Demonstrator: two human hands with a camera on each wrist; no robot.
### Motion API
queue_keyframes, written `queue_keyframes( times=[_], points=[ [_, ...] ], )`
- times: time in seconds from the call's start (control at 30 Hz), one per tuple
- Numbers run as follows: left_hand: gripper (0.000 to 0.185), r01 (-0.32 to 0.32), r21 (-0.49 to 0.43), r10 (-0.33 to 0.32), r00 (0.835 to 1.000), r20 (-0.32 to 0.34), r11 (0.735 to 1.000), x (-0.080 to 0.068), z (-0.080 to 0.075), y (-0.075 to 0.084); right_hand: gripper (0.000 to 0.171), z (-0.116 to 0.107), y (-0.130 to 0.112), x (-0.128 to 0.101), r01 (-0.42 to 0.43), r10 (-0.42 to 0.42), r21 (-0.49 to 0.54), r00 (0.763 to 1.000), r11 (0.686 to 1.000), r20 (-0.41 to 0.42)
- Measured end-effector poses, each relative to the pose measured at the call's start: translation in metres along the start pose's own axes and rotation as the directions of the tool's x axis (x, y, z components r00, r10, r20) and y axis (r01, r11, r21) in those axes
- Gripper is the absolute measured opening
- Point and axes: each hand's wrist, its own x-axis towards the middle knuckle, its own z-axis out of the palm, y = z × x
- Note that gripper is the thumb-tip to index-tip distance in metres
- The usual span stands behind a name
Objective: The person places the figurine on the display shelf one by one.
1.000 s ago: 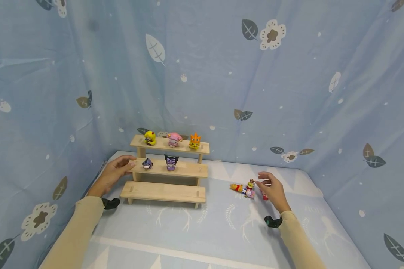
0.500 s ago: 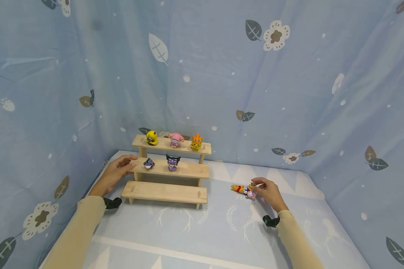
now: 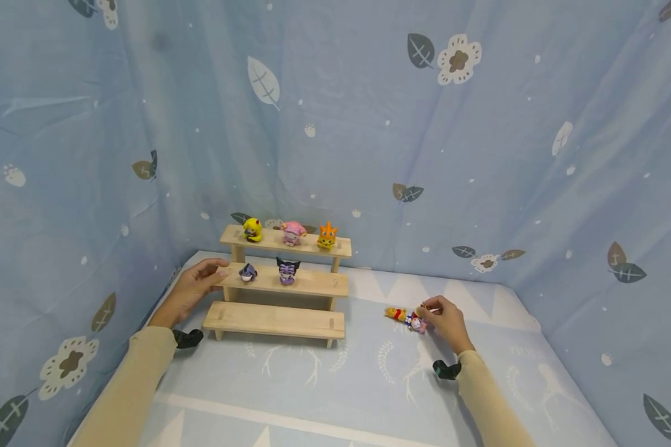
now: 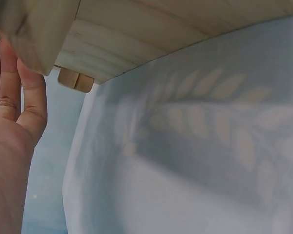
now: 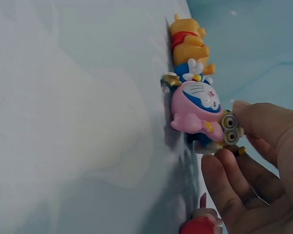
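Observation:
My left hand [image 3: 192, 288] holds the left end of the middle step of a three-step wooden display stand [image 3: 274, 318]. In the left wrist view, its fingers [image 4: 31, 97] reach up against the plank; the thumb is hidden there. My right hand [image 3: 446, 321] pinches a small yellow Minion figurine [image 5: 229, 129] with grey goggles between thumb and fingertips, low over the mat. Close against it lies a Doraemon figurine in a pink hood [image 5: 195, 109]. Beyond that lies a Winnie the Pooh figurine [image 5: 188, 44] in a red top.
A yellow figurine [image 3: 252, 230], a pink one [image 3: 293, 233] and an orange one [image 3: 327, 236] stand on the top step. Eeyore [image 3: 248, 272] and Kuromi [image 3: 287, 272] figurines stand on the middle step. A red figurine [image 5: 200, 225] lies under the right hand. Patterned cloth surrounds the mat.
My right hand has moved left and down to the group of figurines, and its thumb and fingers have come together on the Minion figurine. The left hand has stayed on the stand.

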Motion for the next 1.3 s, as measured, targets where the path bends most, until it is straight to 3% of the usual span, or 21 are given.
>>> queue_keyframes(
  times=[0.37, 0.57, 0.83, 1.17, 1.3],
  points=[
    [0.057, -0.015, 0.015, 0.015, 1.0, -0.008, 1.0, -0.0007, 0.0012, 0.0014, 0.034, 0.0066, 0.0066, 0.0004, 0.105, -0.104, 0.01, 0.994, 0.994, -0.037],
    [0.054, -0.022, 0.01, 0.022, 1.0, -0.004, 1.0, -0.0026, 0.0019, 0.0014, 0.037, 0.0047, 0.0095, 0.0015, 0.133, -0.133, -0.06, 0.991, 0.989, -0.001],
    [0.055, -0.033, 0.019, 0.033, 0.999, 0.013, 0.999, -0.0046, 0.0004, 0.0021, 0.038, 0.0006, 0.007, -0.0025, 0.086, -0.084, -0.037, 0.995, 0.996, 0.045],
    [0.053, -0.018, 0.022, 0.018, 1.0, -0.005, 1.0, -0.0035, -0.0006, -0.0015, 0.042, 0.0054, 0.0053, 0.0004, 0.006, -0.005, 0.039, 1.0, 0.999, -0.027],
    [0.052, -0.029, 0.023, 0.029, 1.0, -0.004, 0.999, -0.0005, 0.0, -0.0029, 0.04, 0.0081, 0.0059, 0.0015, 0.035, -0.032, 0.086, 0.999, 0.996, -0.03]
  ],
)
